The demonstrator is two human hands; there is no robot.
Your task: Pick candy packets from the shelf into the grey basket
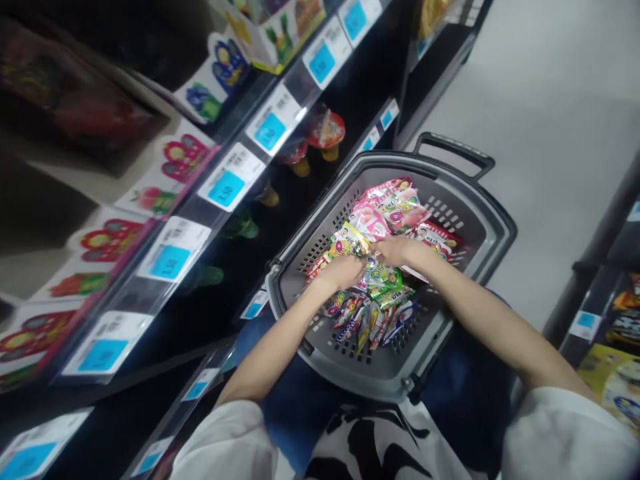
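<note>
The left hand (347, 270) and right hand (397, 252) are close together over small bags in the gray basket (363, 381). Their fingers are bent. The yellow bag (344, 240) and green bag (384, 280) are right by them. It's blurry, so it's hard to tell if either hand grips one. Pink bags (400, 208) lie just past them.

Packets (400, 208) were piled in the basket (473, 203). Shelves (200, 215) were set to its left and, farther off, its right.
</note>
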